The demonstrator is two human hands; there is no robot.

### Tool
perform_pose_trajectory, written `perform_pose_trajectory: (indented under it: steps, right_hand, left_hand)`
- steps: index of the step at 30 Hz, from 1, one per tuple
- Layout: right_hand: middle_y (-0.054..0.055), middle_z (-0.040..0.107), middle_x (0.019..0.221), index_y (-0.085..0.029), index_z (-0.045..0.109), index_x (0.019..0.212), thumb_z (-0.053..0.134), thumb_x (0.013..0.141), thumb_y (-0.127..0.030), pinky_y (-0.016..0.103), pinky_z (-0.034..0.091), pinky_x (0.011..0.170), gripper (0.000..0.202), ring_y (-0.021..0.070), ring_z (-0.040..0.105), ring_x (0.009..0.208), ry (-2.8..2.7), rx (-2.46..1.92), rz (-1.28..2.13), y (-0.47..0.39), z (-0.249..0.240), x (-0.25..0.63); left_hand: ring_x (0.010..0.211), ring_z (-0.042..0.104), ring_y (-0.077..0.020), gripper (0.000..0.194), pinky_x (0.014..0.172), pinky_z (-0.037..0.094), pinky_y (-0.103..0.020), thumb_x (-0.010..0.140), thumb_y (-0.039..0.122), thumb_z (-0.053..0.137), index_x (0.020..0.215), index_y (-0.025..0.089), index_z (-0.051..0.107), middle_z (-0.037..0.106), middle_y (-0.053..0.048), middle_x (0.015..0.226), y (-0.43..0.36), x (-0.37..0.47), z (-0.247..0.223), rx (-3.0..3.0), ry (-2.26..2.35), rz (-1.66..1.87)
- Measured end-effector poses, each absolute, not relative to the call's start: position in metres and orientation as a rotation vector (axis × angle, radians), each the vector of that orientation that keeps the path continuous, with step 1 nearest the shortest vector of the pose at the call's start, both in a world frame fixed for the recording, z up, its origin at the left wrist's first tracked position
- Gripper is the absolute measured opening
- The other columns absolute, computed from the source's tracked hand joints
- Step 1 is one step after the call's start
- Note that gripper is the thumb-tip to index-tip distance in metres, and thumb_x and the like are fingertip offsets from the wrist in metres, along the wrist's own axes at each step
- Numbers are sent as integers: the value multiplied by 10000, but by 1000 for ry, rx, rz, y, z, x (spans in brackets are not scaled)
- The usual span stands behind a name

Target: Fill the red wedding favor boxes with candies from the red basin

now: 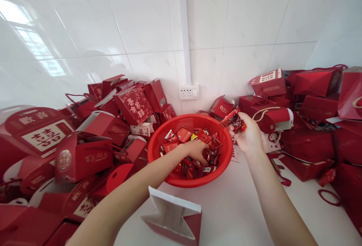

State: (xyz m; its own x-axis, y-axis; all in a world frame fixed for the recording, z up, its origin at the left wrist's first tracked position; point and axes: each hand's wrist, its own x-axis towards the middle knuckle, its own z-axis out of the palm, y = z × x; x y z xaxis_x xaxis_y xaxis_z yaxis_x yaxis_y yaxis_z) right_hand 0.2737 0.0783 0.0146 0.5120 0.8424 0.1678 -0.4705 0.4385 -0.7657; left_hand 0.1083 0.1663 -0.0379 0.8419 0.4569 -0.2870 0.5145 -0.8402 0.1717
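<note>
A red plastic basket (190, 184) with a perforated wall holds many wrapped candies (192, 168), mostly in red wrappers. My left hand (198, 151) reaches down into it, fingers bent among the candies; whether they grip one is hidden. Just off the basket's right rim, my right hand (248, 132) is closed around several wrapped candies (236, 121), dark and red, which stick out past the fingertips. In front of the basket stands a paper gift box (172, 216), its top open toward me and its inside pale.
Piles of red gift boxes flank the basket, on the left (85, 157) and on the right (308, 144), some with cord handles. They rest on a white tabletop (234, 208). Behind is a tiled wall (147, 19) with a socket panel (189, 92).
</note>
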Motion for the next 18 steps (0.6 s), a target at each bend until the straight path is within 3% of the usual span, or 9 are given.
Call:
perform_pose_trajectory:
  steps: [6,12,15,18]
  right_hand:
    - [-48,591,573,-191,608,686,784,631,-332,201,344,351,231,90,500,415,-621,-751,852,75,19,273]
    - [-39,598,576,-194,621,688,770,615,-332,206,309,333,216,97,489,425,-669,-754,854,74,20,271]
    - [-36,599,574,-196,612,693,763,631,-331,209,299,337,212,102,487,423,-672,-759,865,74,20,270]
    - [-34,604,575,-196,604,686,762,650,-325,208,297,344,207,102,491,424,-678,-770,872,74,20,270]
  left_hand:
    - [836,688,-242,318,713,477,-284,779,335,733,1058,187,761,761,-71,926,166,103,-40,2791,750,-315]
    - [1064,663,-271,657,851,495,-308,801,239,686,1443,237,542,666,-116,1226,161,104,-36,2873,593,-73]
    - [1062,668,-272,601,837,500,-311,839,241,644,1433,268,559,659,-111,1237,160,108,-34,2900,541,-172]
    - [1027,670,-261,564,840,497,-301,812,273,690,1367,212,605,688,-106,1176,161,108,-34,2896,554,-205]
